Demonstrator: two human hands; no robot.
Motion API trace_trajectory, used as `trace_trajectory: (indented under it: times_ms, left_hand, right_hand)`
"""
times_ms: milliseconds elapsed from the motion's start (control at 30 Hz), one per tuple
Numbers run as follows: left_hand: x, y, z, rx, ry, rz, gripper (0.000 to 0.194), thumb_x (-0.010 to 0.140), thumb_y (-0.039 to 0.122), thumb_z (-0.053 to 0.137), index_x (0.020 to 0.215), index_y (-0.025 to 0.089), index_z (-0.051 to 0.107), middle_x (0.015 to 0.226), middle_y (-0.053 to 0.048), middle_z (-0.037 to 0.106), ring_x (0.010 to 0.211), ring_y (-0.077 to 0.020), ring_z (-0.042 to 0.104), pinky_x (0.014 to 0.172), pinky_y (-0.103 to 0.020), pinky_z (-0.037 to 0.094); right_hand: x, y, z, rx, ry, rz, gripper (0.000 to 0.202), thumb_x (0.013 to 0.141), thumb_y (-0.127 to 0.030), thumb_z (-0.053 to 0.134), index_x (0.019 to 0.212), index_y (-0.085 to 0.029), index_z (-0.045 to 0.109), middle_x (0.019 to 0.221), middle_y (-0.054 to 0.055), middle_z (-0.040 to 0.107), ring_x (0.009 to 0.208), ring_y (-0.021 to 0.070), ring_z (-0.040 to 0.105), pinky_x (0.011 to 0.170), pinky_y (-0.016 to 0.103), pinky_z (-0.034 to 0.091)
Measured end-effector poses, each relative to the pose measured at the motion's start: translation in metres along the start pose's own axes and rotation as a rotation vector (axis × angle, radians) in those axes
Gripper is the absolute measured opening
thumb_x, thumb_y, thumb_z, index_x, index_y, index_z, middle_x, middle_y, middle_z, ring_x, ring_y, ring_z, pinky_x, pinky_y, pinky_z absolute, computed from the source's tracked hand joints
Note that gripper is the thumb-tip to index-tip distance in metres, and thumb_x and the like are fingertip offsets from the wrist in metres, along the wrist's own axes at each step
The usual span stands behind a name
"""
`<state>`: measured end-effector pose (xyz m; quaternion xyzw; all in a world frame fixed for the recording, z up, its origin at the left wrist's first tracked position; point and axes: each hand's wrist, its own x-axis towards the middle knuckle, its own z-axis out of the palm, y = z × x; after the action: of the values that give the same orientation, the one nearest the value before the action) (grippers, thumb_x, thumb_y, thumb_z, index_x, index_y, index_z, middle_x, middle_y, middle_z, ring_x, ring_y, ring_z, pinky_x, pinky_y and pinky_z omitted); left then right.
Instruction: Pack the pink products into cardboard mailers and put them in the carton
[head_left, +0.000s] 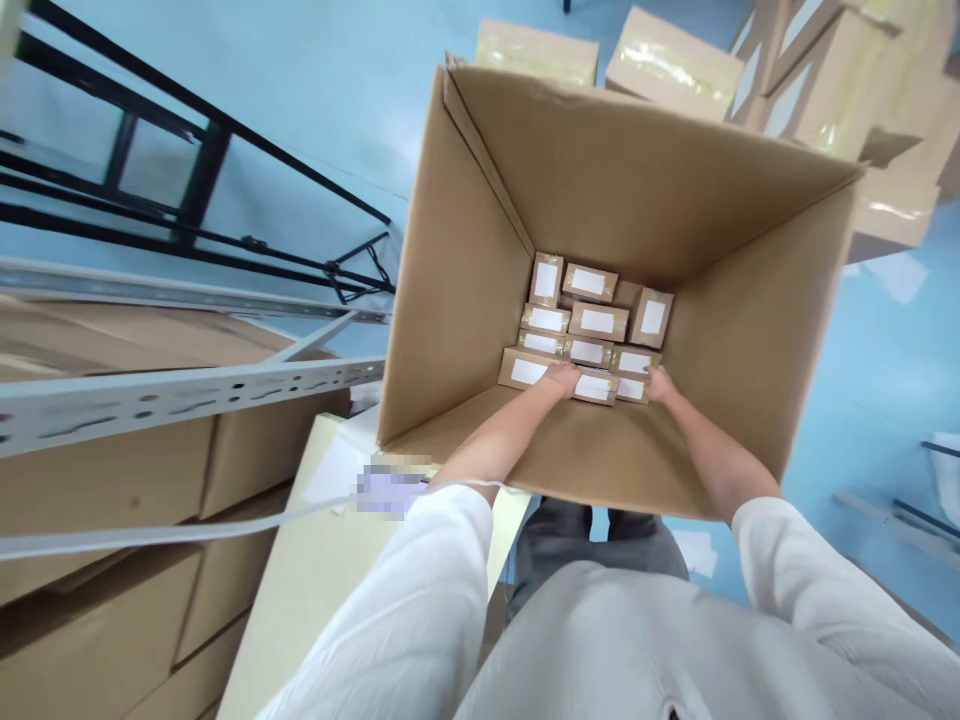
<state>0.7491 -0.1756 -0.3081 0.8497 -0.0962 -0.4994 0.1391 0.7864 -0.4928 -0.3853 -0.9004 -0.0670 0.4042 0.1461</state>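
Both my arms reach down into a tall, open cardboard carton. Several small brown boxes with white labels lie at its bottom. My left hand touches the near row, between a wide labelled box and a smaller one; its fingers are too small to make out. At the right end of that row, my right hand is against a small box, its grip unclear. Farther back are an upright box on the left and a tilted one on the right.
Sealed cartons stand beyond the big carton and at the upper right. At left are a metal shelf with large boxes, a black frame and a pale table. A white strap crosses the lower left.
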Motion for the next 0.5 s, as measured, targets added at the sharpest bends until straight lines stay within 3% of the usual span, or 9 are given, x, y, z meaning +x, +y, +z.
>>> trace_trajectory:
  times_ms: [100, 233, 333, 500]
  left_hand:
    - [-0.037, 0.020, -0.023, -0.015, 0.050, 0.014, 0.054, 0.092, 0.013, 0.065, 0.146, 0.018, 0.063, 0.150, -0.019, 0.065, 0.139, -0.0313, 0.063, 0.119, -0.042, 0.048]
    - [-0.088, 0.042, -0.041, -0.063, 0.140, 0.049, 0.048, 0.099, 0.017, 0.056, 0.147, 0.019, 0.062, 0.152, -0.017, 0.064, 0.139, -0.0295, 0.063, 0.118, -0.039, 0.049]
    - [-0.127, 0.055, -0.043, -0.120, 0.210, 0.071, 0.049, 0.101, 0.019, 0.054, 0.150, 0.019, 0.060, 0.153, -0.017, 0.064, 0.139, -0.0297, 0.064, 0.117, -0.039, 0.049]
    - [-0.188, 0.069, -0.037, -0.163, 0.320, 0.075, 0.048, 0.102, 0.020, 0.050, 0.149, 0.019, 0.061, 0.150, -0.017, 0.067, 0.135, -0.0294, 0.066, 0.117, -0.040, 0.050]
  right_hand:
    - [-0.032, -0.010, -0.036, 0.081, 0.054, 0.081, 0.069, 0.071, -0.005, 0.069, 0.139, -0.015, 0.069, 0.145, 0.018, 0.062, 0.128, 0.0302, 0.067, 0.115, 0.039, 0.051]
    - [-0.083, -0.029, -0.071, 0.153, 0.099, 0.067, 0.062, 0.075, -0.009, 0.070, 0.137, -0.017, 0.071, 0.141, 0.015, 0.067, 0.114, 0.0261, 0.072, 0.112, 0.041, 0.054]
    - [-0.121, -0.043, -0.089, 0.185, 0.107, 0.070, 0.055, 0.081, -0.012, 0.069, 0.136, -0.013, 0.073, 0.140, 0.019, 0.069, 0.106, 0.0252, 0.075, 0.108, 0.040, 0.056]
    - [-0.170, -0.070, -0.110, 0.296, 0.137, 0.019, 0.046, 0.088, -0.016, 0.065, 0.133, -0.012, 0.073, 0.136, 0.018, 0.074, 0.116, 0.0261, 0.075, 0.111, 0.041, 0.055]
